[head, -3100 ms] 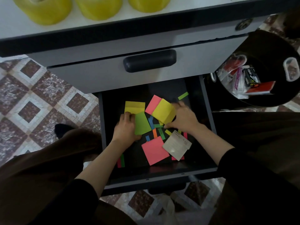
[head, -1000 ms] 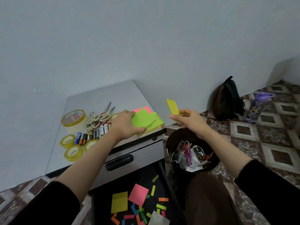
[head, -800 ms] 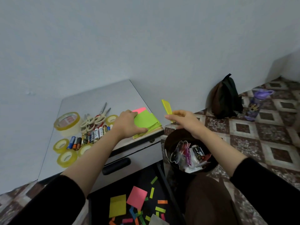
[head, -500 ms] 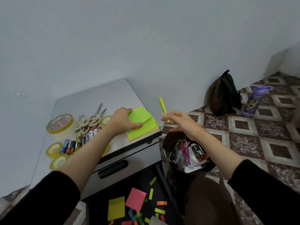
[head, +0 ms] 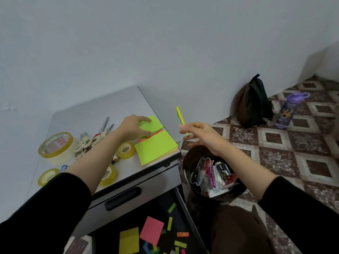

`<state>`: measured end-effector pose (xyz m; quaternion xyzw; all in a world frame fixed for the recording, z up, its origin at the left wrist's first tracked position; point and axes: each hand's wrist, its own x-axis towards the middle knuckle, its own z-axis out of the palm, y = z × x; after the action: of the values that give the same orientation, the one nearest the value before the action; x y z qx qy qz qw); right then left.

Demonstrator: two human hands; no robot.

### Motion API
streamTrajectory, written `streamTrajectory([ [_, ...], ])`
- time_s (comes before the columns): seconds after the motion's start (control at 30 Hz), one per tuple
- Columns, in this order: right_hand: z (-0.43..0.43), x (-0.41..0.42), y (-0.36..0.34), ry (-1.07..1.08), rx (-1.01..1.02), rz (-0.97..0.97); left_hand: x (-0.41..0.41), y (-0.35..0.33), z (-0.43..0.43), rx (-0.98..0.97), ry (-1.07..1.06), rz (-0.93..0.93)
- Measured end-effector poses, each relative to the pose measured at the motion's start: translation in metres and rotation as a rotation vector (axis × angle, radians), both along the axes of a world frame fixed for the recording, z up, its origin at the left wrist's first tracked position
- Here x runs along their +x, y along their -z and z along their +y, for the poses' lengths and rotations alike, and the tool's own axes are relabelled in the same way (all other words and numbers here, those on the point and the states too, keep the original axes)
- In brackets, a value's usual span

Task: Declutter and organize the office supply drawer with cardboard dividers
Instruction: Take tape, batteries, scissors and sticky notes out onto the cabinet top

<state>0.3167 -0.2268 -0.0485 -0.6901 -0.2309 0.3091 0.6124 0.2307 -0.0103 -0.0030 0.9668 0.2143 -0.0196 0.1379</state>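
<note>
On the grey cabinet top [head: 102, 109], my left hand [head: 134, 126] holds a small green sticky-note pad [head: 151, 123], thumb under and fingers over it, just behind a larger green pad [head: 156, 146] at the top's right corner. Pink notes [head: 156, 133] peek out between the two. My right hand [head: 200, 133] pinches a thin yellow sticky-note pad [head: 180, 117] edge-on in the air, right of the cabinet and above a black bin [head: 189, 158]. Below, the open black drawer [head: 185, 204] holds a yellow pad [head: 129, 240], a pink pad [head: 151, 232] and several loose coloured strips.
Tape rolls [head: 56, 146] [head: 126, 150] [head: 48, 176] [head: 110, 176], scissors [head: 95, 137] and markers lie on the cabinet top's left half. The bin holds packaging and small boxes. A dark backpack [head: 252, 102] and a purple bottle [head: 290, 110] stand on the patterned floor by the wall.
Both hands rose out of the drawer with sticky pads. The left hand brought green pads to the cabinet top; a large pad now lies free and the hand holds a smaller one behind it.
</note>
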Motion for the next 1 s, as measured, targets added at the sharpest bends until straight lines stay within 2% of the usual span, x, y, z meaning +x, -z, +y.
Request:
streamTrajectory([
  [0.27, 0.000, 0.018, 0.011, 0.041, 0.010, 0.035, -0.001, 0.003, 0.017, -0.137, 0.030, 0.008],
  [0.63, 0.026, 0.032, 0.003, 0.060, -0.018, -0.035, 0.000, 0.012, 0.022, -0.149, 0.059, -0.018],
  [0.87, 0.051, 0.039, -0.018, -0.094, -0.135, -0.238, 0.000, 0.016, 0.026, -0.181, 0.026, -0.078],
  [1.0, 0.074, 0.038, -0.033, -0.260, -0.352, -0.478, -0.002, 0.012, 0.036, -0.249, -0.145, -0.278],
])
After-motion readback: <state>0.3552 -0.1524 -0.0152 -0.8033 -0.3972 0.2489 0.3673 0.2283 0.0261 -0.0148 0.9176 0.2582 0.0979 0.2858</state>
